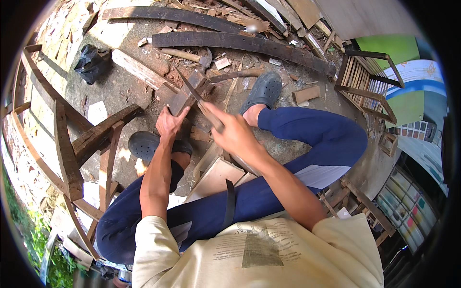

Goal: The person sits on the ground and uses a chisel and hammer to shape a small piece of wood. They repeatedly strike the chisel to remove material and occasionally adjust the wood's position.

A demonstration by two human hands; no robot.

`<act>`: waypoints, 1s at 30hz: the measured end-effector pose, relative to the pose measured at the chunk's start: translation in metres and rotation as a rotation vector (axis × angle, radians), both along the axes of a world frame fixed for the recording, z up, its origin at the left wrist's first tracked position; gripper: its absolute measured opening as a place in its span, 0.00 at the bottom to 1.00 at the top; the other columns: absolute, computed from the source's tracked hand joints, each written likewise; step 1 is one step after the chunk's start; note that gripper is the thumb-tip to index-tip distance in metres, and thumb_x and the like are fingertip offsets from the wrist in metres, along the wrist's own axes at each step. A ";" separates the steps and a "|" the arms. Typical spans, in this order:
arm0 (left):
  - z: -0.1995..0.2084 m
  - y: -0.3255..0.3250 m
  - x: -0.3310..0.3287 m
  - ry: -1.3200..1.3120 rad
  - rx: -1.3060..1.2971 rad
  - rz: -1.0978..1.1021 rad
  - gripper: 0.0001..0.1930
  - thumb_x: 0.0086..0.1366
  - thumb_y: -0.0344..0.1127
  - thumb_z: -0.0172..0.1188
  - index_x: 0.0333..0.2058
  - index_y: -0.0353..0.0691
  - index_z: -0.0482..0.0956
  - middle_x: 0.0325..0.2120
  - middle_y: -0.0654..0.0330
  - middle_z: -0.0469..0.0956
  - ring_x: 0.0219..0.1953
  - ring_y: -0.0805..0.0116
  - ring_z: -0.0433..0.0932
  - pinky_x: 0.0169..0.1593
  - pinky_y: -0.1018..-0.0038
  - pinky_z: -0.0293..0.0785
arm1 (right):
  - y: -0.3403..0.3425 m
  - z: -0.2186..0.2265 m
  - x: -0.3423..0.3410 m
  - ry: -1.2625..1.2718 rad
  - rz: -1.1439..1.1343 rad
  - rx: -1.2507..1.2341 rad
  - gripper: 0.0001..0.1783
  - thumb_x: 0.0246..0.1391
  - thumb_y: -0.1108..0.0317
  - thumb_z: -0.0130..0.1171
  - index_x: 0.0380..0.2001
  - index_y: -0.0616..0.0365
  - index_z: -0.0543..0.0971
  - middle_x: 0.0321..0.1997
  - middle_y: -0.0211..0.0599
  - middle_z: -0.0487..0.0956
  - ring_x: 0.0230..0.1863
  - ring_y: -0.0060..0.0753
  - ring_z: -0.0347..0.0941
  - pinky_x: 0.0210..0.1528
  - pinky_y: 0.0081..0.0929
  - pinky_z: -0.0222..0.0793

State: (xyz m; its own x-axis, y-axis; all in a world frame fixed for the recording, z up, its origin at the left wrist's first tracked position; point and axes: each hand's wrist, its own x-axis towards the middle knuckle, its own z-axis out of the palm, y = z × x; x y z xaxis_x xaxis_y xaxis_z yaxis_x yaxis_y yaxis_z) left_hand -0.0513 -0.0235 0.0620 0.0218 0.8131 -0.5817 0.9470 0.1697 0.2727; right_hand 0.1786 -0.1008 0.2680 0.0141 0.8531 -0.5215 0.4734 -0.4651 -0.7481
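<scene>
In my right hand (236,139) is the wooden handle of a machete-like knife (190,86), its narrow dark blade slanting up and to the left. The blade lies across or just above a dark wooden block (196,82) between my feet; I cannot tell whether they touch. My left hand (169,123) is closed on the near side of a wood piece (179,100) that meets this block, thumb toward the blade. How the pieces join is hidden by the blade and my fingers.
A hammer (185,54) lies beyond the block, before long curved dark boards (240,42). Wooden frames (72,144) stand at the left, near a black plastic bag (91,63). A slatted wooden frame (367,79) stands at the right. Wood offcuts (306,94) and chips litter the ground.
</scene>
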 end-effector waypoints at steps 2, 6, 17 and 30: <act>0.001 0.009 0.001 -0.028 -0.007 -0.003 0.57 0.52 0.82 0.62 0.56 0.25 0.77 0.48 0.35 0.82 0.53 0.39 0.82 0.57 0.53 0.78 | 0.033 -0.023 -0.008 -0.026 -0.001 -0.027 0.44 0.50 0.72 0.67 0.73 0.47 0.68 0.28 0.61 0.82 0.34 0.69 0.82 0.40 0.57 0.78; -0.009 -0.003 -0.004 0.024 0.111 -0.003 0.58 0.52 0.83 0.62 0.58 0.25 0.76 0.46 0.37 0.84 0.51 0.40 0.83 0.56 0.53 0.79 | -0.026 0.046 -0.005 -0.064 0.055 0.062 0.43 0.51 0.71 0.66 0.72 0.48 0.68 0.29 0.61 0.83 0.34 0.71 0.81 0.40 0.57 0.78; 0.000 0.006 -0.002 -0.014 0.051 0.016 0.59 0.52 0.83 0.62 0.60 0.25 0.75 0.48 0.36 0.83 0.51 0.40 0.83 0.57 0.52 0.78 | -0.007 0.040 -0.016 -0.100 0.066 -0.012 0.45 0.50 0.72 0.65 0.73 0.43 0.67 0.33 0.62 0.84 0.38 0.72 0.81 0.41 0.57 0.79; -0.004 0.001 -0.005 0.008 0.012 0.008 0.63 0.51 0.85 0.60 0.62 0.24 0.73 0.50 0.36 0.82 0.55 0.42 0.82 0.59 0.55 0.77 | -0.039 0.067 -0.007 -0.076 0.021 0.084 0.40 0.54 0.77 0.60 0.72 0.50 0.70 0.48 0.61 0.84 0.40 0.62 0.85 0.42 0.43 0.80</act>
State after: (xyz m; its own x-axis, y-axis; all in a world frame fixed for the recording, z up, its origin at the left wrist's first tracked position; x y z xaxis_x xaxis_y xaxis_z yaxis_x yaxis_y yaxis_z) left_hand -0.0561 -0.0222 0.0578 0.0112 0.8204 -0.5716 0.9478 0.1735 0.2676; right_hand 0.1712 -0.1398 0.3354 0.0324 0.8945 -0.4458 0.5392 -0.3913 -0.7458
